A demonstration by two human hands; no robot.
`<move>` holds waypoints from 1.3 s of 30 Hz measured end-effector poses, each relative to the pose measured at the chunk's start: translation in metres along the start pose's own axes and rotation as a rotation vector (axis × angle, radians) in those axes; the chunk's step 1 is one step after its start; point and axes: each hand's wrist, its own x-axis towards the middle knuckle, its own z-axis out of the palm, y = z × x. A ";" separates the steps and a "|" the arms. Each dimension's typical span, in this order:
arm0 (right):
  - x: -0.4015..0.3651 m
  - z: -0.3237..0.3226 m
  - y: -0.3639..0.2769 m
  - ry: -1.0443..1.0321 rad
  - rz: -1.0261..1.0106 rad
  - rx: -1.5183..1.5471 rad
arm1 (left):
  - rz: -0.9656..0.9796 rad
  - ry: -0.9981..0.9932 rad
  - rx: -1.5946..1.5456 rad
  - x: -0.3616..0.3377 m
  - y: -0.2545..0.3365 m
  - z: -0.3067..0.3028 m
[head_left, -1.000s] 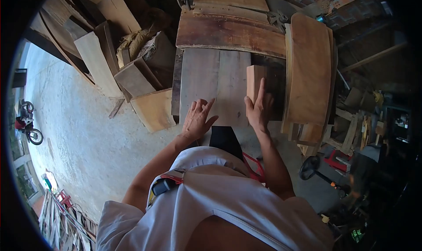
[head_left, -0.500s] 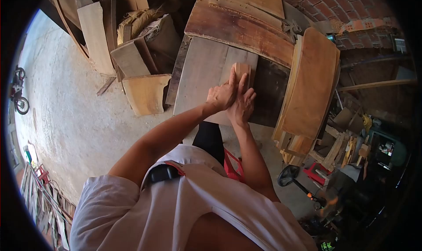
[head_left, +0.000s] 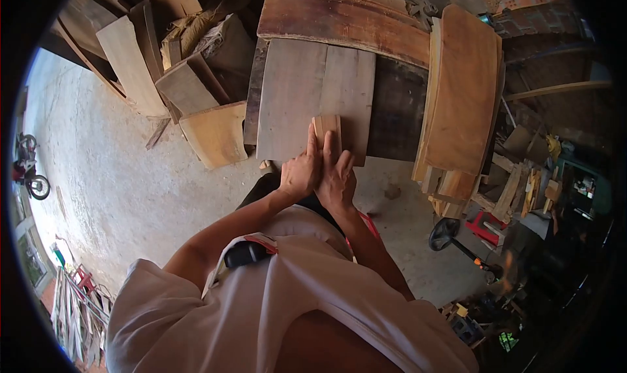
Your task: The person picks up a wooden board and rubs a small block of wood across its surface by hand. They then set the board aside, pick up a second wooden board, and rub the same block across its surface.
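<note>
A small wooden block (head_left: 330, 124) lies flat on a wide grey-brown wooden panel (head_left: 294, 92), close to the panel's near edge. My left hand (head_left: 302, 176) grips it from the left, with the index finger stretched along its side. Beside it, my right hand (head_left: 337, 180) is closed on the block's near end, with fingers pointing forward along it. The two hands touch each other, and their palms cover the near part of the block. A seam runs lengthwise down the panel.
A dark work surface (head_left: 398, 108) lies under the panel. Behind is a worn reddish-brown board (head_left: 346, 30). Curved boards (head_left: 460, 98) are stacked at the right. Scrap planks (head_left: 134, 66) lean at the left. A red stool (head_left: 486, 228) stands on the floor at right.
Both hands and the wooden block have slid toward my body, from mid-panel to the near edge. My view has shifted too. The grip looks the same.
</note>
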 end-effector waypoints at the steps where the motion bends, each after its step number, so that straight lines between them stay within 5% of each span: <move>1: 0.006 0.001 0.000 -0.030 0.005 0.005 | -0.002 0.021 -0.008 0.000 -0.003 0.000; 10: 0.164 0.013 0.008 0.102 0.100 0.118 | 0.144 0.149 0.047 0.163 0.029 -0.077; 12: 0.154 0.014 0.011 0.119 0.009 0.035 | 0.189 0.156 0.060 0.148 0.026 -0.070; 18: 0.006 0.010 -0.036 -0.067 -0.039 0.085 | -0.099 0.058 0.005 -0.001 -0.035 -0.021; 21: 0.006 0.009 -0.047 -0.114 -0.064 0.090 | -0.094 0.136 0.033 -0.015 -0.058 -0.009; 26: 0.103 0.022 -0.049 0.012 -0.062 0.099 | -0.006 0.199 0.008 0.077 -0.032 -0.074; 31: 0.171 0.036 -0.050 0.144 -0.016 0.145 | 0.294 0.285 0.005 0.180 -0.062 -0.093; 32: 0.165 0.035 -0.051 0.117 0.000 0.148 | 0.341 0.289 -0.016 0.175 -0.059 -0.093; 34: 0.127 0.033 -0.061 0.124 0.004 0.132 | 0.047 0.232 0.045 0.103 -0.034 -0.097; 39: 0.008 0.024 -0.085 -0.003 -0.169 0.231 | -0.045 0.260 -0.063 -0.002 -0.081 -0.051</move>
